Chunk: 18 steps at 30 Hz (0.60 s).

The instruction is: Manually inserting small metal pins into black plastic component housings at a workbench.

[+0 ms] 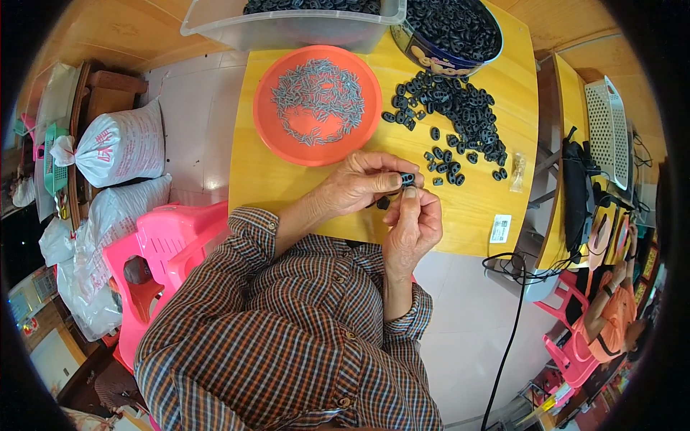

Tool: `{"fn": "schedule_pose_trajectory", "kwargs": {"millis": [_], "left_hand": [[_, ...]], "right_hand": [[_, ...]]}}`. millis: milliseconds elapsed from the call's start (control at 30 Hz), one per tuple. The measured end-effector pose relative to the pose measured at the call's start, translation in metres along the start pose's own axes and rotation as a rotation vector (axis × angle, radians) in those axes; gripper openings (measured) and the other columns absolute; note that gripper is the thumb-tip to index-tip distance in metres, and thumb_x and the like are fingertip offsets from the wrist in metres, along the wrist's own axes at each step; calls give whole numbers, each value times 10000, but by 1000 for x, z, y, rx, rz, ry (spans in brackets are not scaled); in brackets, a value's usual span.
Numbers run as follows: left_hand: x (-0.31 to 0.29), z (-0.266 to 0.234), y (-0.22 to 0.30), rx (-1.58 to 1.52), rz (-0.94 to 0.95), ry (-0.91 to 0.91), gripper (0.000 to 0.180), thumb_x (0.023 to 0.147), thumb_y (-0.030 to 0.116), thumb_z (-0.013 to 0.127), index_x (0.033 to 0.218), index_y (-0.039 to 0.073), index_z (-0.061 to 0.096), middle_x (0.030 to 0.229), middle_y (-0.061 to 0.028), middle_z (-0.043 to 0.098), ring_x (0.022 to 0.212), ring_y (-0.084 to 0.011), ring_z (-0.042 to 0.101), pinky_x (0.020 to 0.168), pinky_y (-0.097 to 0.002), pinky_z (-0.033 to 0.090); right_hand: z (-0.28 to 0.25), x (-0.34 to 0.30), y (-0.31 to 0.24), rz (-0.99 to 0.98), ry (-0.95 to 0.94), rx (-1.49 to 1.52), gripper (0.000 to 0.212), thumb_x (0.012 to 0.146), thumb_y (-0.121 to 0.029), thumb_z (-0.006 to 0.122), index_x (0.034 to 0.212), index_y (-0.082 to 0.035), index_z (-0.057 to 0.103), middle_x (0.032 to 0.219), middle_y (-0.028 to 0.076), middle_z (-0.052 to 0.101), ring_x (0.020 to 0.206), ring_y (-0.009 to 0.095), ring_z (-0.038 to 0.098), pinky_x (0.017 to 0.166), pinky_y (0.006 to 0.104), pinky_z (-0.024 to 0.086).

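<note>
A small black plastic cord lock with holes in it is pinched between my two hands, above the near part of the yellow table. My left hand grips it from the left with thumb and forefinger. From below and the right, my right hand presses its thumb against the same piece. Just beyond my fingers lie several loose cord locks, and farther back a larger heap of them spreads out. An orange-red round tray to the left holds many tiny grey, spring-like pieces.
At the back stand a clear plastic bin and a round tin, both with black pieces inside. A pink chair and white sacks are on the left. To the right, a black cable hangs down; another person sits beyond.
</note>
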<state>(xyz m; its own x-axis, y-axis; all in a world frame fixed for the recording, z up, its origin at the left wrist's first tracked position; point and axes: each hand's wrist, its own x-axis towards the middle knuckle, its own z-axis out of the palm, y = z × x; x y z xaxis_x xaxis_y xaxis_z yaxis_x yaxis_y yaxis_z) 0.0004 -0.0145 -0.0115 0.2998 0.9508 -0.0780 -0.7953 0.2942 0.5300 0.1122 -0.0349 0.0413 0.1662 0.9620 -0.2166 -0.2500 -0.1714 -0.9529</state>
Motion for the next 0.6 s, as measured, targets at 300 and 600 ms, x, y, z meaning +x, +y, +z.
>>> {"fn": "schedule_pose_trajectory", "kwargs": {"millis": [300, 600], "left_hand": [[2, 4, 3, 51, 51, -38, 249, 873, 41, 586, 1119, 4, 601, 1065, -144, 636, 1016, -212, 600, 885, -321, 482], [1, -1, 1, 75, 36, -39, 252, 873, 25, 574, 1122, -2, 596, 1077, -156, 629, 1056, -263, 591, 927, -373, 467]], "right_hand": [[-3, 0, -5, 28, 2, -101, 144, 896, -98, 558, 778, -25, 517, 572, 2, 488, 457, 43, 392, 444, 179, 323], [-2, -1, -7, 55, 29, -71, 155, 894, -89, 555, 762, -25, 505, 563, 7, 480, 447, 43, 377, 429, 184, 312]]}}
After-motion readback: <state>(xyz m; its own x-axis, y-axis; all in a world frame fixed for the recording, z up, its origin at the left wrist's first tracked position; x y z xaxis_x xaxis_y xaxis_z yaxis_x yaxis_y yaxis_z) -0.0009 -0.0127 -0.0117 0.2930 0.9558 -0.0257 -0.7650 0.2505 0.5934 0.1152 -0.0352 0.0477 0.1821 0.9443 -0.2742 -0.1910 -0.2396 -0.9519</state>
